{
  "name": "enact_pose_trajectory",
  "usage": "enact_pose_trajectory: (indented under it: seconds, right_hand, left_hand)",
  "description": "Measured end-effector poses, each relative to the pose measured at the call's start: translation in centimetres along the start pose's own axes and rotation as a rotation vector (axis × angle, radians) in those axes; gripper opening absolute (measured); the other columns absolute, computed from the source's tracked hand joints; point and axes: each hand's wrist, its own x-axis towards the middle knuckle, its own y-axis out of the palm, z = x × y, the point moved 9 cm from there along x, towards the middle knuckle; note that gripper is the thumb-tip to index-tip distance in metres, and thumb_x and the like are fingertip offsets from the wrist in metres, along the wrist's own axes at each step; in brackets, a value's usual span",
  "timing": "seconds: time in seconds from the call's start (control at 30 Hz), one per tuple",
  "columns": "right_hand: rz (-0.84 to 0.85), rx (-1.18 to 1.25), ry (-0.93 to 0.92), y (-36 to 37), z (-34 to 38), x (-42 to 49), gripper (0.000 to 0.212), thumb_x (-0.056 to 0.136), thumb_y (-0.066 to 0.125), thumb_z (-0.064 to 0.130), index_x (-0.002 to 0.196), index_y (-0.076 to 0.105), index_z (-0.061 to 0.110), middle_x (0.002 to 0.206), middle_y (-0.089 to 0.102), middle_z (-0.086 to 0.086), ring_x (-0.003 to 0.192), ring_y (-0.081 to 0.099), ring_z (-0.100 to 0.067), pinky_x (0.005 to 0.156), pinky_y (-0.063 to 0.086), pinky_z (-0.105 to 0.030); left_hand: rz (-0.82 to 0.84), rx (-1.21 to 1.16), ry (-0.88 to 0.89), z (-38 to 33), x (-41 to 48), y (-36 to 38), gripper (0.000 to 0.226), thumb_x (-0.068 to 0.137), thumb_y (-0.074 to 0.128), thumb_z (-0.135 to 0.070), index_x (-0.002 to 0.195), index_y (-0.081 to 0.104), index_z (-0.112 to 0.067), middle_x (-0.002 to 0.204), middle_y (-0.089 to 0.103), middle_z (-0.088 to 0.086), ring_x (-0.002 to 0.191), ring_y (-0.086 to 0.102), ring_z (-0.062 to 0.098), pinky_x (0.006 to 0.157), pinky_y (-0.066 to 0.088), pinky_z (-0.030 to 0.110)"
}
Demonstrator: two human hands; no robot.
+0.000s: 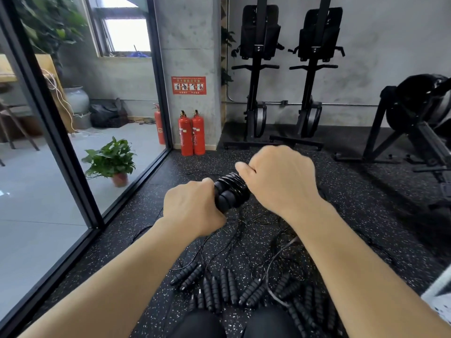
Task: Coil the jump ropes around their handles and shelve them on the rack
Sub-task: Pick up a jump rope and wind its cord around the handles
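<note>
**Gym floor, rope handles held in both hands**

Black rubber flooring flecked with white [341, 215] runs from the near edge to a grey concrete wall at the far side. A person sits or kneels on it, dark-clad knees [200, 323] at the near edge.

Both bare forearms reach to the middle of the scene. The left hand [192, 206] has its grip wrapped round the near end of a pair of black ribbed foam handles [229, 196], held side by side above the floor and pointing far and right. A thin black cord [231, 178] is wound in close turns round the far part of the pair. The right hand [280, 176] is balled in a fist against the far end of those turns, thumb laid over the forefinger. Whether its grip pinches the cord cannot be told.

Below the hands lie loose black jump ropes [227, 286], their ribbed handles in rough pairs near the knees and their cords tangled across the floor.

On the left stands a black-framed glass wall [61, 167], with a green potted plant [112, 162] behind it. Two red fire extinguishers [192, 132] stand at the far pillar under a red sign [188, 85]. Two black rowing machines stored upright [256, 69] lean at the far wall, right of the pillar.
</note>
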Motion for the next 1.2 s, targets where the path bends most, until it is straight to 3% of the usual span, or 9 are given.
enact_pose_trajectory:
  seconds: [0.23, 0.4, 0.57, 0.87, 0.97, 1.03, 1.07, 1.13, 1.2]
  right_hand:
    - [0.066, -0.017, -0.257, 0.8, 1.0, 3.5, 0.063, 0.094, 0.048, 0.052, 0.045, 0.034, 0.015, 0.046, 0.034, 0.003, 0.048, 0.037, -0.012, 0.053, 0.029, -0.027]
    - [0.205, 0.187, -0.221, 3.2, 0.0, 3.8, 0.072, 0.089, 0.052, 0.060, 0.037, 0.032, 0.015, 0.035, 0.031, 0.004, 0.039, 0.035, -0.012, 0.050, 0.027, -0.028]
    - [0.307, 0.475, -0.200, 4.5, 0.4, 3.4, 0.069, 0.089, 0.062, 0.047, 0.037, 0.030, 0.016, 0.033, 0.023, 0.007, 0.038, 0.028, -0.013, 0.055, 0.034, -0.031]
    - [0.599, 0.807, 0.020, 7.7, -2.1, 1.4, 0.057, 0.090, 0.064, 0.040, 0.046, 0.042, 0.011, 0.038, 0.027, 0.006, 0.033, 0.022, -0.007, 0.038, 0.023, -0.014]
    - [0.724, 0.825, 0.067, 9.1, -2.3, 0.7, 0.057, 0.090, 0.064, 0.039, 0.047, 0.038, 0.013, 0.043, 0.051, 0.005, 0.036, 0.044, -0.008, 0.047, 0.037, -0.024]
    - [0.788, 0.786, 0.075, 10.6, -3.1, 0.4, 0.056, 0.090, 0.063, 0.037, 0.042, 0.039, 0.018, 0.080, 0.074, -0.011, 0.074, 0.071, -0.021, 0.070, 0.054, -0.035]
    - [0.788, 0.754, 0.077, 11.0, -3.6, 0.5, 0.056, 0.091, 0.061, 0.034, 0.042, 0.037, 0.021, 0.076, 0.073, -0.009, 0.071, 0.070, -0.018, 0.067, 0.054, -0.032]
    - [0.797, 0.681, 0.097, 11.6, -4.2, 0.1, 0.049, 0.098, 0.052, 0.025, 0.052, 0.044, 0.014, 0.041, 0.045, 0.014, 0.038, 0.040, -0.001, 0.047, 0.036, -0.016]
    - [0.816, 0.715, 0.103, 11.6, -4.3, -0.4, 0.042, 0.101, 0.046, 0.023, 0.067, 0.057, 0.000, 0.035, 0.039, 0.015, 0.034, 0.036, 0.000, 0.047, 0.033, -0.012]
  left_hand:
    - [0.037, 0.105, 0.281, -3.3, -1.6, -1.6, 0.034, 0.075, 0.060, -0.042, 0.095, 0.039, -0.024, 0.068, 0.048, -0.005, 0.065, 0.053, 0.023, 0.055, 0.038, 0.029]
    - [0.082, 0.102, 0.455, -4.1, -2.7, -2.1, 0.038, 0.074, 0.059, -0.047, 0.096, 0.034, -0.029, 0.076, 0.052, -0.008, 0.079, 0.061, 0.022, 0.064, 0.045, 0.032]
    - [0.100, 0.103, 0.519, -4.5, -3.3, -2.1, 0.038, 0.074, 0.059, -0.047, 0.099, 0.036, -0.030, 0.072, 0.046, -0.009, 0.079, 0.061, 0.021, 0.069, 0.049, 0.033]
    - [-0.071, -0.037, 0.660, -4.9, -4.2, -4.5, 0.024, 0.067, 0.043, -0.049, 0.080, 0.032, -0.032, 0.063, 0.039, -0.014, 0.057, 0.042, 0.012, 0.050, 0.037, 0.032]
    - [-0.091, -0.055, 0.677, -5.1, -4.3, -4.5, 0.026, 0.066, 0.054, -0.043, 0.084, 0.039, -0.033, 0.062, 0.036, -0.016, 0.057, 0.049, 0.013, 0.047, 0.032, 0.030]
    - [-0.131, -0.061, 0.695, -5.4, -4.4, -4.7, 0.034, 0.063, 0.060, -0.042, 0.092, 0.043, -0.033, 0.060, 0.031, -0.019, 0.056, 0.053, 0.013, 0.044, 0.028, 0.028]
    - [-0.152, -0.079, 0.707, -5.6, -4.6, -5.0, 0.039, 0.061, 0.060, -0.041, 0.094, 0.043, -0.033, 0.060, 0.028, -0.021, 0.054, 0.053, 0.013, 0.042, 0.027, 0.027]
    - [-0.125, -0.092, 0.709, -5.8, -4.5, -4.7, 0.039, 0.062, 0.060, -0.040, 0.097, 0.043, -0.033, 0.063, 0.036, -0.019, 0.059, 0.056, 0.012, 0.044, 0.032, 0.029]
    - [-0.106, -0.124, 0.695, -5.8, -4.4, -4.3, 0.040, 0.063, 0.059, -0.040, 0.100, 0.046, -0.033, 0.070, 0.050, -0.016, 0.066, 0.059, 0.013, 0.049, 0.037, 0.030]
